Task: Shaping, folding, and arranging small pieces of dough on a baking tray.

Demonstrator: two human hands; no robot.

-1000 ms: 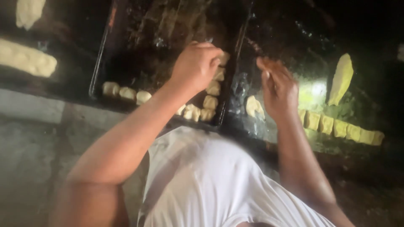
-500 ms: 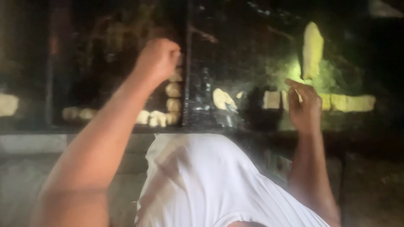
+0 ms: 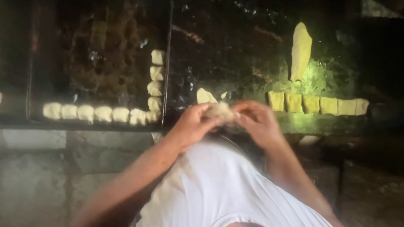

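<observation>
we note left hand (image 3: 191,126) and right hand (image 3: 256,122) pinching one dough piece (image 3: 219,111) between them (blurred), apparently shaping it; tray (image 3: 166,63) left of them.

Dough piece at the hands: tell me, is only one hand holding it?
No. Both the left hand and the right hand grip the dough piece between their fingertips.

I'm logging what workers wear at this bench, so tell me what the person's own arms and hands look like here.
Both forearms are bare, with no sleeves reaching them. The left hand and right hand have no gloves, and no rings, watch or bracelet can be made out, though the picture is dim and blurred. The only clothing in view is a plain white top covering the torso.
</observation>
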